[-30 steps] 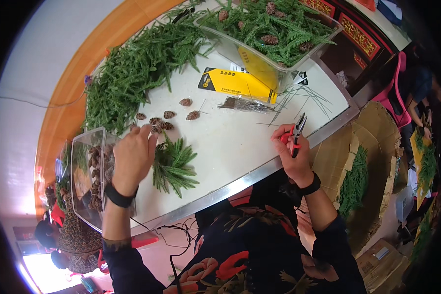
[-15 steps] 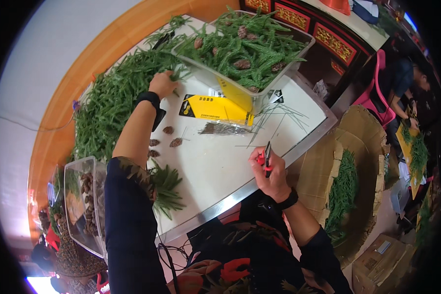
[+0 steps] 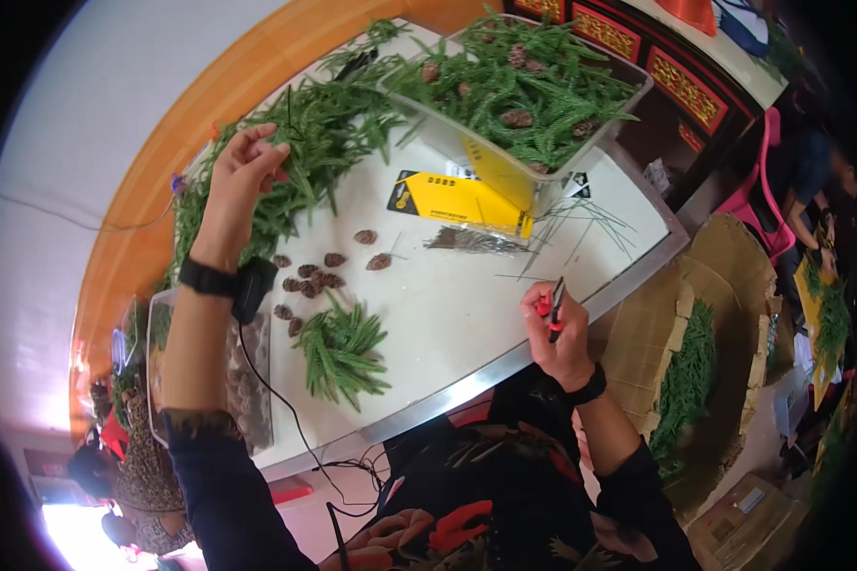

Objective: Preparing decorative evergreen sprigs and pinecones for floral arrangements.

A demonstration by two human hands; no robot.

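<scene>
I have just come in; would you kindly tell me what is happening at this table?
A person is at a white table. Their right hand grips red-handled pliers, while the left hand is over the pile of green sprigs; whether it holds one is hard to tell. A smaller bunch of sprigs lies nearer the person, beside loose pine cones.

Brightly lit tabletop [image 3: 438, 324], blown-out glare lower left, bent edges, black corners
</scene>
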